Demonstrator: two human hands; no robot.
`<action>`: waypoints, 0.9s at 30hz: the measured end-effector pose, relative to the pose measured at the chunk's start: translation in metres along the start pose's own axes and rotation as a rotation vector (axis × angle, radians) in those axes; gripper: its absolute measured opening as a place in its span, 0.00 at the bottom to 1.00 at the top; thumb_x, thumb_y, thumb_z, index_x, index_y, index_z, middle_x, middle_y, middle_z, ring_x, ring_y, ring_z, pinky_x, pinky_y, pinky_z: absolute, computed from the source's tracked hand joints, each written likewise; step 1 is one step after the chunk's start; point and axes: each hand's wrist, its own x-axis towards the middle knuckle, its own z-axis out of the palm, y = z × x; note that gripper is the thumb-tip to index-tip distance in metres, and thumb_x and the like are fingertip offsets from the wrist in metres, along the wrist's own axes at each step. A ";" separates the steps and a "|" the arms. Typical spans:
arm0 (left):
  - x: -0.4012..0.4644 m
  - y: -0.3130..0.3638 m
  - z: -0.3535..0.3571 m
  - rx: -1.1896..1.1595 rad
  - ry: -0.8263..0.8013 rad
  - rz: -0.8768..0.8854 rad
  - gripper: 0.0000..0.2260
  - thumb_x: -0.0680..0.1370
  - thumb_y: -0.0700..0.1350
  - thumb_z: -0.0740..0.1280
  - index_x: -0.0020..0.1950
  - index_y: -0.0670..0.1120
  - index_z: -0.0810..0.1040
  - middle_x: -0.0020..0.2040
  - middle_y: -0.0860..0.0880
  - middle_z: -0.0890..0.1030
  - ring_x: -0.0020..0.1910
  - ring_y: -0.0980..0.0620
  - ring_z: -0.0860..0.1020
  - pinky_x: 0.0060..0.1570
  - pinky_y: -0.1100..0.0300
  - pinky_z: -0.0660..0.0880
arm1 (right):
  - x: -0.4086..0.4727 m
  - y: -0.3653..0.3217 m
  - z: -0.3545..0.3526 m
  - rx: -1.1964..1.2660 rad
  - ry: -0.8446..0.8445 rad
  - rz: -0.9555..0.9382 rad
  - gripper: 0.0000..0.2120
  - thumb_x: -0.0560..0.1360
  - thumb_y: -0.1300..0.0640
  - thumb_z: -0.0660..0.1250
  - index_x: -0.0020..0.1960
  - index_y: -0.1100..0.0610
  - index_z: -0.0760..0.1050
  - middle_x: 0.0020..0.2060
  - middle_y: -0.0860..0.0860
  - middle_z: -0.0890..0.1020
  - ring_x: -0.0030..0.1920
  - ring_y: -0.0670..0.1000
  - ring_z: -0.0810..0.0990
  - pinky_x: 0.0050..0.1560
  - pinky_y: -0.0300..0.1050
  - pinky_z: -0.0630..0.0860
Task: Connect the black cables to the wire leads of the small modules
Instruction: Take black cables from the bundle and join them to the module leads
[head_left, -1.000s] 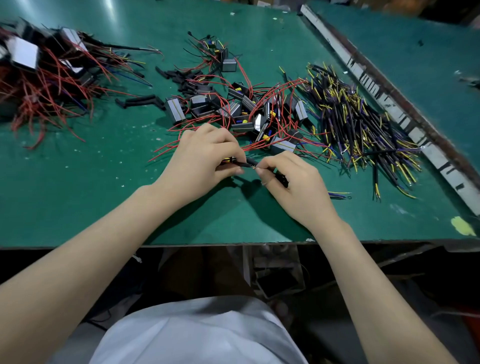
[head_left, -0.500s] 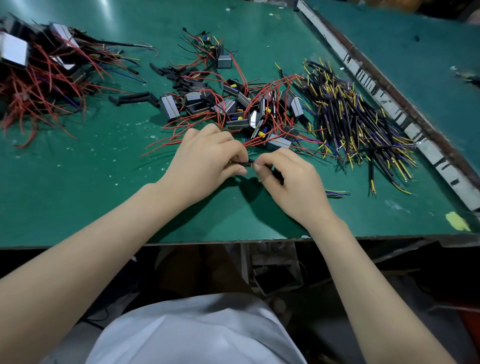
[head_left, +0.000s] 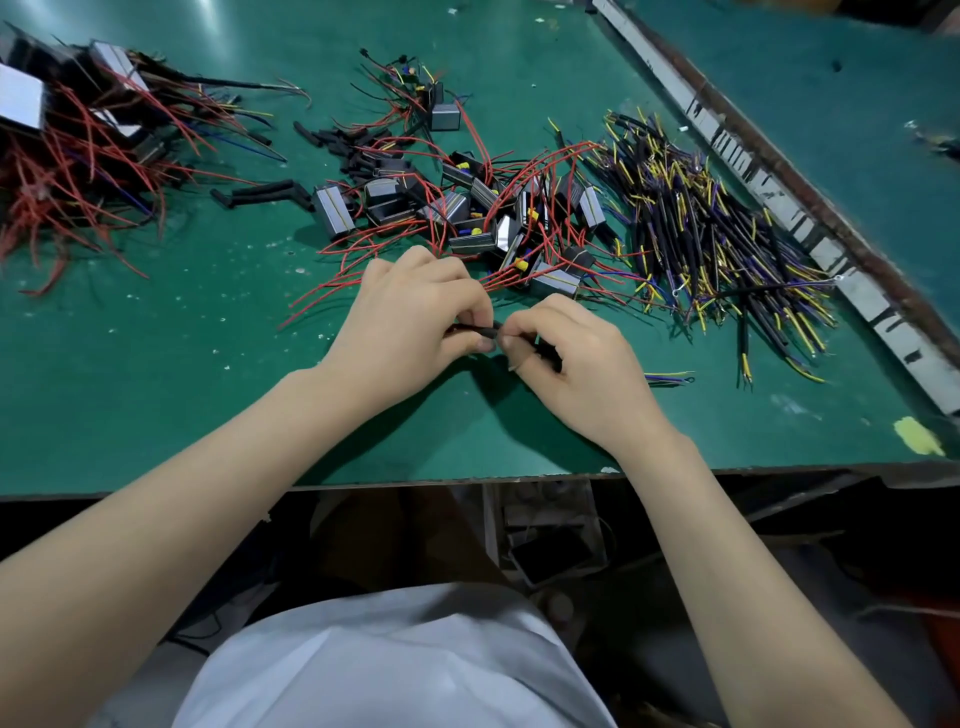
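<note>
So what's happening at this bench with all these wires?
A person is joining wires by hand. The left hand and right hand pinch a black cable between them, just above the green table. Behind lies a heap of small modules with red leads, and to the right a pile of black cables waiting.

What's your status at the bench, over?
Left hand and right hand both pinch one black cable, fingertips meeting. Module pile just beyond. Nothing in the way.
</note>
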 end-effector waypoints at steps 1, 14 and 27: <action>-0.001 -0.001 -0.001 -0.009 0.007 -0.002 0.09 0.72 0.52 0.72 0.46 0.49 0.80 0.45 0.55 0.75 0.51 0.48 0.69 0.44 0.58 0.54 | 0.000 0.000 0.001 -0.005 0.009 -0.001 0.04 0.76 0.62 0.66 0.49 0.60 0.79 0.40 0.52 0.77 0.36 0.55 0.74 0.34 0.56 0.74; -0.003 0.003 -0.002 -0.015 0.036 0.017 0.07 0.71 0.49 0.74 0.42 0.48 0.79 0.44 0.54 0.77 0.50 0.46 0.70 0.46 0.55 0.55 | 0.000 0.002 0.000 0.034 0.033 0.019 0.07 0.77 0.60 0.67 0.53 0.59 0.81 0.43 0.52 0.80 0.42 0.56 0.79 0.37 0.56 0.76; -0.005 -0.015 -0.015 0.016 -0.129 0.083 0.16 0.75 0.58 0.61 0.52 0.53 0.83 0.50 0.52 0.78 0.55 0.45 0.70 0.49 0.53 0.58 | -0.001 -0.002 0.001 0.027 -0.019 0.019 0.04 0.77 0.60 0.66 0.47 0.60 0.79 0.40 0.48 0.74 0.37 0.54 0.74 0.36 0.56 0.73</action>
